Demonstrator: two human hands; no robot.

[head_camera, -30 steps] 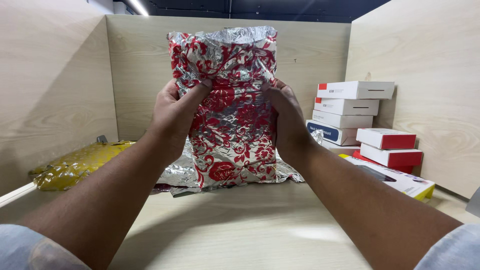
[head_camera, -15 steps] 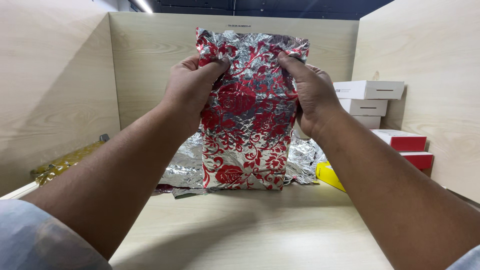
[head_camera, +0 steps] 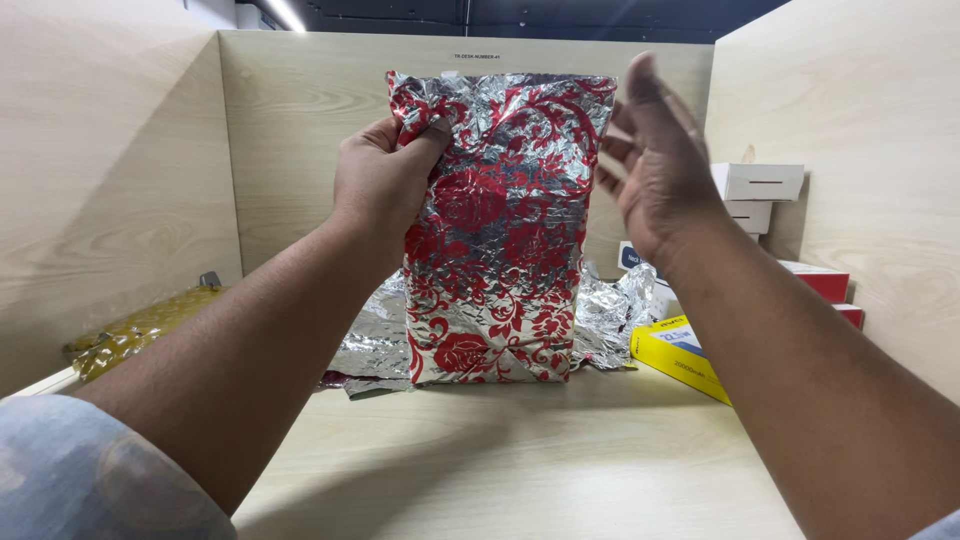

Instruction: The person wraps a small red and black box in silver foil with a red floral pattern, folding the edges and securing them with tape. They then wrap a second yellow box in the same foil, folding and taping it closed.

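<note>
Head view: left hand [head_camera: 385,185] pinches the foil bag [head_camera: 495,230] at its top left corner, upright on the surface [head_camera: 520,460]. Right hand [head_camera: 655,165] hangs open just beside it. One-cornered grip: the bag could sag or tip rightward.

Foil bag [head_camera: 500,230], pinched by the left hand [head_camera: 385,185]: crinkled, glossy silver with red print.
Desk [head_camera: 520,460], below: pale wood-grain, smooth, matt.
Box [head_camera: 678,352], under the right hand [head_camera: 655,160]: yellow card.
</note>
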